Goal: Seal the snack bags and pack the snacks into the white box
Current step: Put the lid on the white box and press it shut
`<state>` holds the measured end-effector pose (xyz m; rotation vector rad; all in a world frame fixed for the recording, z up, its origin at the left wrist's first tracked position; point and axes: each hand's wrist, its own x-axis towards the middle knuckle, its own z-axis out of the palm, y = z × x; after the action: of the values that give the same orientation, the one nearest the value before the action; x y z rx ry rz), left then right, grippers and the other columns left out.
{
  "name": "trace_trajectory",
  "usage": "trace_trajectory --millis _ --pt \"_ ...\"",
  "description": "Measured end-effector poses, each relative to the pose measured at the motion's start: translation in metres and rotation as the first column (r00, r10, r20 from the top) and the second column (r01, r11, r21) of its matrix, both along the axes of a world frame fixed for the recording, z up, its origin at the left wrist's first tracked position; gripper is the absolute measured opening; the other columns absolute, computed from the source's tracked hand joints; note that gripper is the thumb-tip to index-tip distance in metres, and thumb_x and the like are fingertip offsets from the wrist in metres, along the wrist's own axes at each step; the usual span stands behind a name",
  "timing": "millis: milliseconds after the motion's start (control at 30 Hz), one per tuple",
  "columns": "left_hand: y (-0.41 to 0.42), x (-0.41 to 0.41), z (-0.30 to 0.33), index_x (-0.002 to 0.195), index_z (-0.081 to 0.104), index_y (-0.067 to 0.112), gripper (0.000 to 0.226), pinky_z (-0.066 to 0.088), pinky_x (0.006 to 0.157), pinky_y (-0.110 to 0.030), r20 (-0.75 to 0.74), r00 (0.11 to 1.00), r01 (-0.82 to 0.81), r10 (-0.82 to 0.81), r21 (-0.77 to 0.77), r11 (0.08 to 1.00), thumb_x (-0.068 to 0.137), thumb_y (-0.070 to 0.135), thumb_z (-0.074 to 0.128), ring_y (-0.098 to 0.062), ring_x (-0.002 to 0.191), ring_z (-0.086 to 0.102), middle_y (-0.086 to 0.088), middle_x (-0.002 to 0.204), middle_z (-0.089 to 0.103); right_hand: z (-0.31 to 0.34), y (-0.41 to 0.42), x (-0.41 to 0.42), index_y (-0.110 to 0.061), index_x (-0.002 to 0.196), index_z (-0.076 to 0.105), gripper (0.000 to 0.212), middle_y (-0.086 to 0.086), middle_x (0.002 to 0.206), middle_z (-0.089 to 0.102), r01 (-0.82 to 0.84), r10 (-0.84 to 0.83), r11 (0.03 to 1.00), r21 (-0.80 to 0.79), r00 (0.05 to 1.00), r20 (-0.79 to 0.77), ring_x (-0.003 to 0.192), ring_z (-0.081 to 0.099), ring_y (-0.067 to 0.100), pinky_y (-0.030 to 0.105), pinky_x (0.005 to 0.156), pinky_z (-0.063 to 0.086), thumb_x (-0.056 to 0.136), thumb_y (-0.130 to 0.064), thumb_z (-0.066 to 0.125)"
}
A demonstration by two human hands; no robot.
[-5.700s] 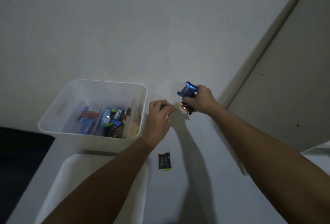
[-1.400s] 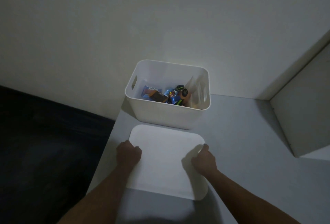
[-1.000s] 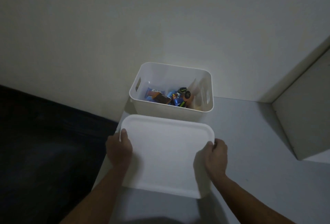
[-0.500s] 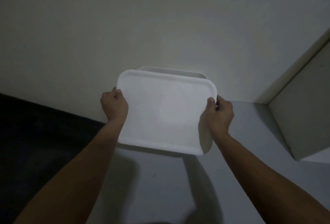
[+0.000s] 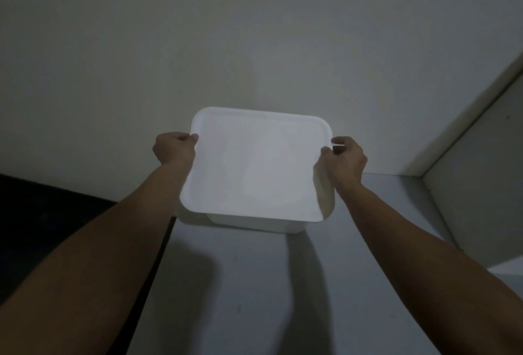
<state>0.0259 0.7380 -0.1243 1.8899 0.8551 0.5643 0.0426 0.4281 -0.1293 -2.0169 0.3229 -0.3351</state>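
A flat white lid [image 5: 254, 165] with rounded corners lies over the top of the white box [image 5: 254, 224], of which only the near wall shows below the lid's front edge. My left hand [image 5: 174, 148] grips the lid's left edge, thumb on top. My right hand [image 5: 343, 156] grips its right edge the same way. The snacks inside the box are hidden by the lid.
The box stands at the back of a grey tabletop [image 5: 254, 298], against a pale wall [image 5: 254, 43]. A light cabinet side [image 5: 481, 170] rises at the right. To the left of the table edge lies a dark area [image 5: 42, 227].
Both hands lifted the lid off the table in front of the box and carried it away from me, over the box. It now covers the box opening and hides the snacks.
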Motion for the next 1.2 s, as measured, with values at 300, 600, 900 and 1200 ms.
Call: trace_trajectory --millis 300,600,900,1200 --pt "-0.009 0.034 -0.011 0.076 0.071 0.012 0.023 0.048 0.066 -0.034 -0.162 0.981 0.116 -0.103 0.072 0.991 0.075 -0.005 0.056 -0.025 0.071 0.062 -0.01 0.072 0.06 -0.023 0.006 0.026 0.004 0.086 0.067 0.019 0.017 0.079 0.067 0.06 -0.065 0.997 -0.053 0.993 -0.103 0.075 0.062 0.033 0.031 0.066 0.049 0.083 -0.007 0.052" --pt "-0.003 0.043 -0.033 0.07 0.054 0.02 0.018 0.037 0.067 -0.028 -0.175 0.968 0.196 -0.178 0.091 0.976 0.078 0.004 0.053 -0.02 0.069 0.045 -0.006 0.073 0.049 -0.033 0.017 0.035 0.004 0.078 0.058 0.016 0.019 0.071 0.057 0.071 -0.075 0.997 -0.032 0.99 -0.119 0.064 0.049 0.025 0.038 0.06 0.049 0.075 -0.005 0.045" --pt "0.001 0.041 -0.041 0.119 0.063 -0.002 0.032 0.041 0.092 -0.029 -0.195 0.955 0.239 -0.222 0.065 0.969 0.091 0.012 0.055 -0.031 0.112 0.059 -0.018 0.12 0.065 -0.035 0.017 0.045 -0.005 0.121 0.054 0.033 0.014 0.116 0.061 -0.012 -0.014 0.99 -0.142 0.983 -0.184 0.104 0.058 0.03 0.029 0.081 0.042 0.089 -0.005 0.047" --pt "0.004 0.034 -0.045 0.138 0.047 0.002 0.045 0.038 0.108 -0.04 -0.298 0.909 0.363 -0.291 0.223 0.905 0.097 0.023 0.047 -0.036 0.127 0.048 -0.021 0.138 0.052 -0.038 0.012 0.035 -0.003 0.079 0.061 0.02 0.015 0.082 0.063 -0.122 0.107 0.942 -0.314 0.992 -0.065 0.077 0.057 0.033 0.035 0.067 0.047 0.078 0.001 0.041"
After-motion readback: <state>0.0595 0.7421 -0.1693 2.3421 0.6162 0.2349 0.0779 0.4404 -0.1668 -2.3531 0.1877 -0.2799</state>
